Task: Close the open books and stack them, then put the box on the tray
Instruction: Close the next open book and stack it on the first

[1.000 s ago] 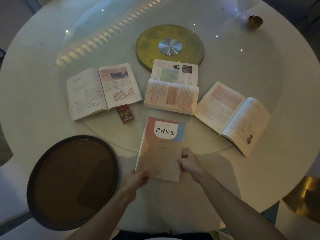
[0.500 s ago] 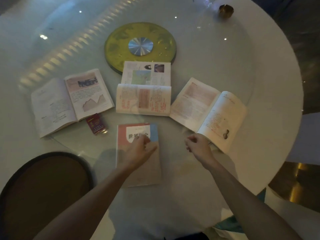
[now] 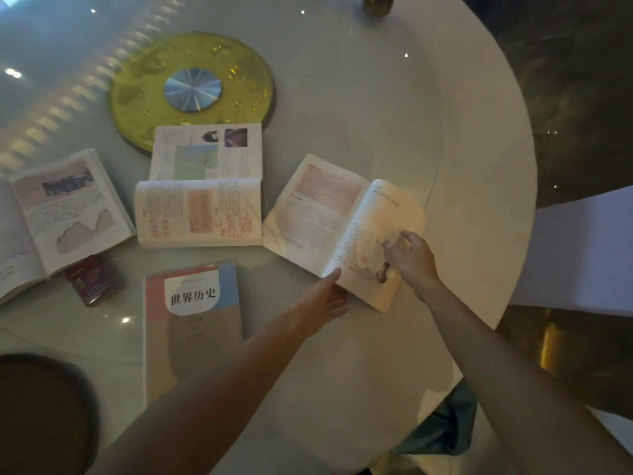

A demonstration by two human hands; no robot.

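A closed history book (image 3: 193, 323) lies flat near the table's front. Three open books lie beyond it: one at the left (image 3: 65, 214), one in the middle (image 3: 202, 197), one at the right (image 3: 329, 214). My right hand (image 3: 411, 258) rests on the right page of the right open book, fingers curled on the paper. My left hand (image 3: 325, 299) touches that book's near edge at the spine, fingers extended. A small red box (image 3: 94, 281) sits between the left open book and the closed book. The dark round tray (image 3: 44, 413) shows at the bottom left.
A yellow-green turntable hub (image 3: 191, 90) with a silver centre sits behind the middle book. A small brass bowl (image 3: 376, 1) stands at the far edge. The white round table's rim (image 3: 513, 200) curves close on the right, with a dark floor beyond.
Both hands have left the closed book and moved right to the right open book. The view has swung right, so the tray is mostly out of frame.
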